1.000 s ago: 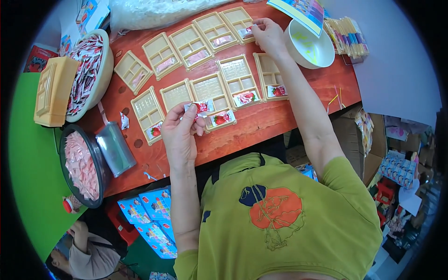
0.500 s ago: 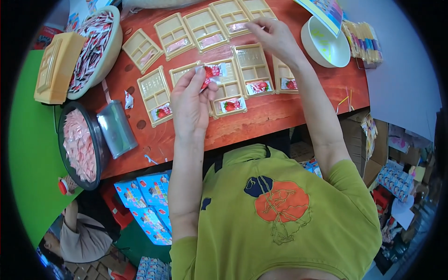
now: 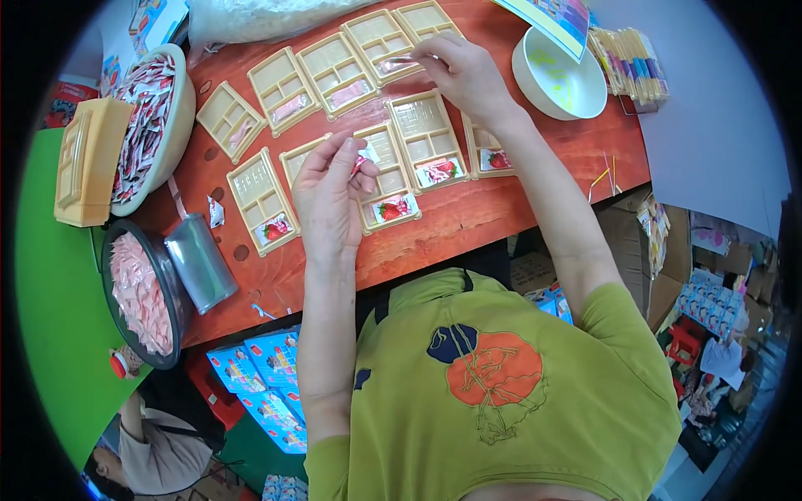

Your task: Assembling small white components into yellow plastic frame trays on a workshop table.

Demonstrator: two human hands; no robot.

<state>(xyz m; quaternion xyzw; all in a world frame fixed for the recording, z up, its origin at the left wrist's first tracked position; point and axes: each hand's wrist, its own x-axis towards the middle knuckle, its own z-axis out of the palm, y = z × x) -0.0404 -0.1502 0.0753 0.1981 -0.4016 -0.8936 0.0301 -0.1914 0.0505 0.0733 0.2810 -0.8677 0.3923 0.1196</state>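
Observation:
My left hand (image 3: 327, 190) pinches small red-and-white packets (image 3: 361, 157) above a cream divided tray (image 3: 386, 177) in the near row. My right hand (image 3: 464, 73) rests its fingertips on a far-row tray (image 3: 380, 42), touching a pale packet there. Two rows of cream trays (image 3: 261, 200) lie across the red-brown table (image 3: 468, 219); several near ones hold a strawberry-print packet (image 3: 393, 209) in the bottom compartment.
A white bowl of red-and-white packets (image 3: 154, 108) and a stack of cream trays (image 3: 83, 163) sit at left. A dark bowl of pink packets (image 3: 138, 296), a silver pouch (image 3: 199, 260), an empty white bowl (image 3: 558, 77), and another person (image 3: 150, 451) below left.
My left hand has lifted off the near tray and drawn in, still pinching packets. My right hand has moved left along the far row. The view has shifted.

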